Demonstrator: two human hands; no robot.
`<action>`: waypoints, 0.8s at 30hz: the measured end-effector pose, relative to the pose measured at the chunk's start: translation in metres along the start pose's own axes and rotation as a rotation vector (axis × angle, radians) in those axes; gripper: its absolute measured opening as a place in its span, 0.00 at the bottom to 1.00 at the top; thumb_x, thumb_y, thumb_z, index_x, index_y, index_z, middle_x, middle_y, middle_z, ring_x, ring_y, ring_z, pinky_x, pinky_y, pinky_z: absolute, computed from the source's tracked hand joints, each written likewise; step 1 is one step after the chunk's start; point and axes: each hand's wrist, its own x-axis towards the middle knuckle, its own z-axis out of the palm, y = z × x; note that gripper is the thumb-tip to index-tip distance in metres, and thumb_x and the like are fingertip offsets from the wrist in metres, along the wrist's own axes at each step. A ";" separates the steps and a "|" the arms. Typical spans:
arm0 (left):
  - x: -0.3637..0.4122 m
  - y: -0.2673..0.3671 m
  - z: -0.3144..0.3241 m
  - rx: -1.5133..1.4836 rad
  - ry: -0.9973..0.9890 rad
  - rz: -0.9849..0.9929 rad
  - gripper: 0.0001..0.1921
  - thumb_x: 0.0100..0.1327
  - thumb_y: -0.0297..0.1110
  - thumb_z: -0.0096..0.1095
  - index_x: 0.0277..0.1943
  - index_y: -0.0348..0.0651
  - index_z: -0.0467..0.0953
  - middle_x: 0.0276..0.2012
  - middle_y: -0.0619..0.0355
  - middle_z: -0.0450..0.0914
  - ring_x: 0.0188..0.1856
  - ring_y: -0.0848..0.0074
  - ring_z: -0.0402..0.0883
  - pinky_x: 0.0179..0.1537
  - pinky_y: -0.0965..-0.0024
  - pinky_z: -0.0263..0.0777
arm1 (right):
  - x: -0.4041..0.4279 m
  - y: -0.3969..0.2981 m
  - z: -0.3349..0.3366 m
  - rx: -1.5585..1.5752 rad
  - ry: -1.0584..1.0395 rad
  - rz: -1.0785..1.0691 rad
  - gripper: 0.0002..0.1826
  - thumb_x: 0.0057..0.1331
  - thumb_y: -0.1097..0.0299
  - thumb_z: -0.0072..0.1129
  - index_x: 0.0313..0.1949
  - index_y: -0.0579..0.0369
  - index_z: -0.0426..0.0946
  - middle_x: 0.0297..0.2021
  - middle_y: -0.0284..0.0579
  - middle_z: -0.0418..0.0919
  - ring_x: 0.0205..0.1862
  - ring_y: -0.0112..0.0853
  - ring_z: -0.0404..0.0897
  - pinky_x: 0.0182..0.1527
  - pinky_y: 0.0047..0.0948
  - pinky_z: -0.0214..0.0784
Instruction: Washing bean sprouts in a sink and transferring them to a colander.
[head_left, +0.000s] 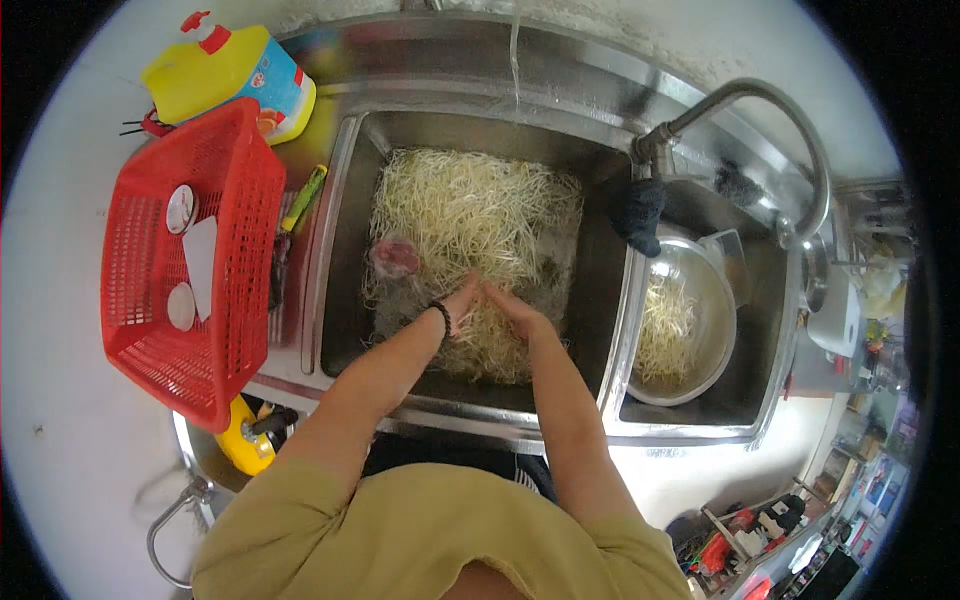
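Observation:
Pale bean sprouts (465, 210) float in water in the left basin of a stainless steel sink (600, 292). My left hand (461, 304), with a dark beaded bracelet at the wrist, reaches into the sprouts near the middle of the basin. Close beside it is my right hand (510, 306), the fingertips of both almost meeting. Sprouts lie between and below the palms; whether the fingers grip any is hidden. A reddish, translucent object (395, 257), its kind unclear, rests left of my left hand among the sprouts.
A metal bowl (712, 337) of sprouts sits in the right basin, under a curved faucet (795, 112). A dark cloth (639, 214) hangs over the divider. On the left stand a red plastic basket (247, 300) and a yellow pump jug (202, 71). Water falls at the back (514, 52).

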 end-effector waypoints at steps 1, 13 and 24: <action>-0.009 0.014 0.016 -0.018 -0.041 0.089 0.46 0.47 0.75 0.23 0.63 0.56 0.31 0.64 0.54 0.34 0.65 0.61 0.35 0.59 0.50 0.37 | 0.004 0.010 -0.009 -0.020 0.074 0.048 0.47 0.50 0.32 0.43 0.62 0.36 0.35 0.63 0.44 0.35 0.64 0.42 0.37 0.59 0.50 0.37; 0.010 0.136 -0.142 0.381 0.538 0.539 0.43 0.50 0.68 0.40 0.63 0.51 0.42 0.62 0.48 0.45 0.61 0.62 0.52 0.55 0.53 0.52 | 0.037 -0.143 -0.118 -0.758 0.672 -0.260 0.55 0.42 0.26 0.44 0.60 0.55 0.46 0.58 0.55 0.51 0.54 0.44 0.63 0.49 0.41 0.61; 0.039 0.127 -0.049 -0.459 0.137 0.382 0.43 0.50 0.68 0.41 0.62 0.47 0.46 0.60 0.56 0.51 0.59 0.65 0.56 0.54 0.53 0.53 | 0.093 -0.087 -0.080 0.281 0.376 -0.338 0.51 0.46 0.33 0.50 0.62 0.45 0.40 0.62 0.50 0.41 0.63 0.45 0.42 0.58 0.50 0.43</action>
